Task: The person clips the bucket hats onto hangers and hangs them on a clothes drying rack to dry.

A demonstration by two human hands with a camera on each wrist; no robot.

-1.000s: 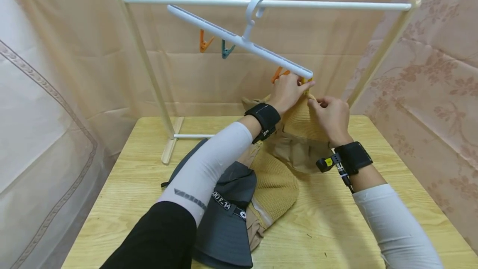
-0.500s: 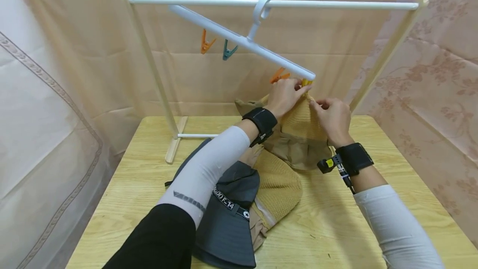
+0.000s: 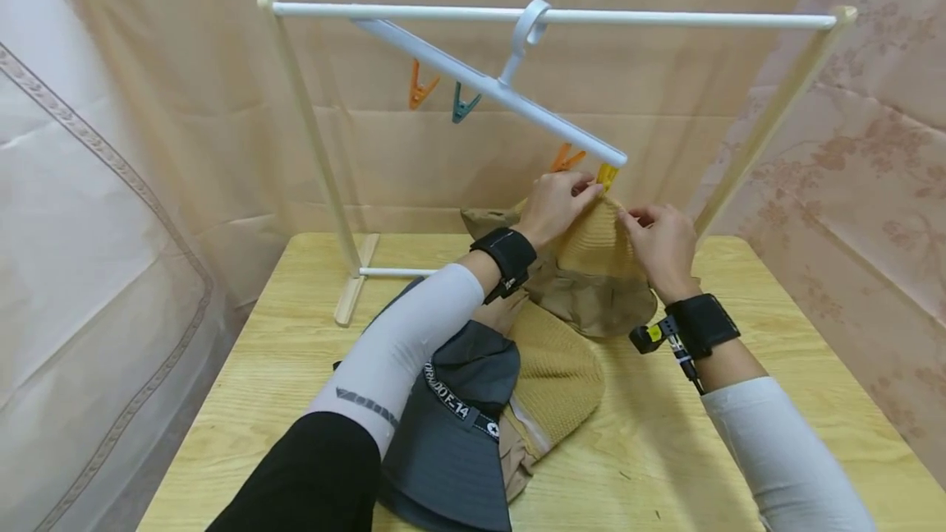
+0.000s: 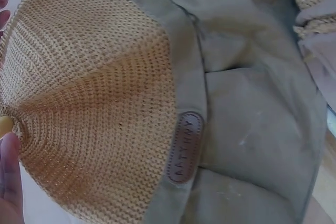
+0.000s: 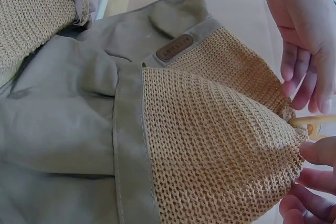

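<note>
Loosely straightened, the fingers of the left hand (image 3: 554, 208) lie beside the knit hat's (image 3: 591, 243) tip, while the right hand (image 3: 663, 249) pinches its side. The hat hangs below the tilted hanger (image 3: 473, 76); its yellow clip (image 3: 608, 176) shows more fully than a second ago.

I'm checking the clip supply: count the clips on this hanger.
4: an orange clip and a teal clip on the left half of the hanger; another orange clip and a yellow clip near its right end.
</note>
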